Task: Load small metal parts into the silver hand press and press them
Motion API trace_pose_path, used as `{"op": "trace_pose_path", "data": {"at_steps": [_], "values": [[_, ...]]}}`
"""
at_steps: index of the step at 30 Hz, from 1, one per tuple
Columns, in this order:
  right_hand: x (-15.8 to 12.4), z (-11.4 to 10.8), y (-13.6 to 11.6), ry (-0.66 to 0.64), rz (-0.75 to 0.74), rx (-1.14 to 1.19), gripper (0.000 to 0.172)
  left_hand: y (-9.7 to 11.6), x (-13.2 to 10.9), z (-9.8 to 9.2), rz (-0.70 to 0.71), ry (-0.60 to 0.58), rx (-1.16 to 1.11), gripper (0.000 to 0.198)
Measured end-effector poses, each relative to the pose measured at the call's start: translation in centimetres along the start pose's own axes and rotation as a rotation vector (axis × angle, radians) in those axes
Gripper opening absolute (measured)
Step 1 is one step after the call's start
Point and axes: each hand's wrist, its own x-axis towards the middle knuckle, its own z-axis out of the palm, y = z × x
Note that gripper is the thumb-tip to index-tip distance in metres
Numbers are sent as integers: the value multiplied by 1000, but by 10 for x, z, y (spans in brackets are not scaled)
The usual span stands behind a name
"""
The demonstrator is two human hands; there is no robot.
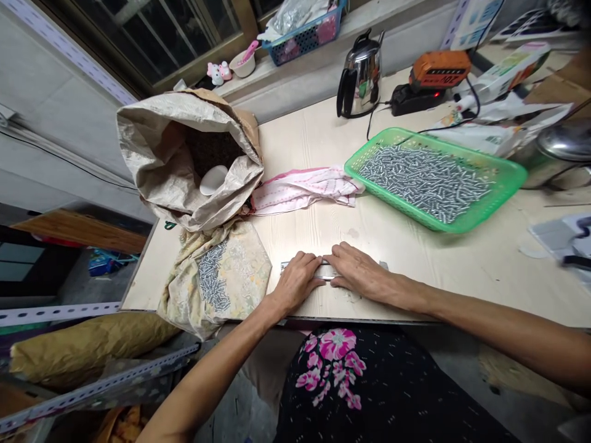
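While both hands lie palm down at the near edge of the worktop, all the action sits on one narrow metal strip lying flat there, lengthwise along the edge. Left hand is on the strip's left part, fingers bent, tips pressing down on top. Its grip is half curled, and whether it actually pinches the strip I cannot tell, because the fingers hide that. Right hand comes in from the other side, fingers stretched nearly flat over the strip's right part: an open grip, resting on the metal, closed round nothing. The fingertips of the two hands almost meet, with a short gleam of strip showing between them.

Just left of the left hand, a floral cloth hangs over the worktop's corner with a heap of small metal pins on it. Behind that, a crumpled sack stands open with a white scoop inside. A pink cloth lies between the sack and a green basket spread with more pins, well beyond the right hand. A kettle and an orange battery pack stand at the back.
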Motion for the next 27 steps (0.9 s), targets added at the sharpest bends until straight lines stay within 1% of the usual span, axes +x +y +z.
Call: {"op": "trace_pose_path", "data": {"at_steps": [4, 8, 11, 14, 18, 22, 27], "values": [[0, 9, 0, -12, 6, 7, 16, 0, 1, 3, -13, 1, -41, 28], [-4, 10, -2, -2, 9, -5, 6, -3, 1, 4, -8, -13, -65, 23], [-4, 3, -3, 14, -7, 2, 12, -4, 3, 1, -3, -16, -76, 26], [1, -4, 0, 31, -11, 23, 18, -8, 8, -6, 8, -13, -55, 30], [13, -6, 4, 28, -1, 4, 10, -15, 17, -11, -5, -36, -12, 26], [18, -3, 3, 26, 31, -26, 4, -17, 20, -9, -10, -61, 9, 24], [22, 0, 4, -38, 32, -36, 13, -14, 19, -1, -34, -27, 43, 17]]}}
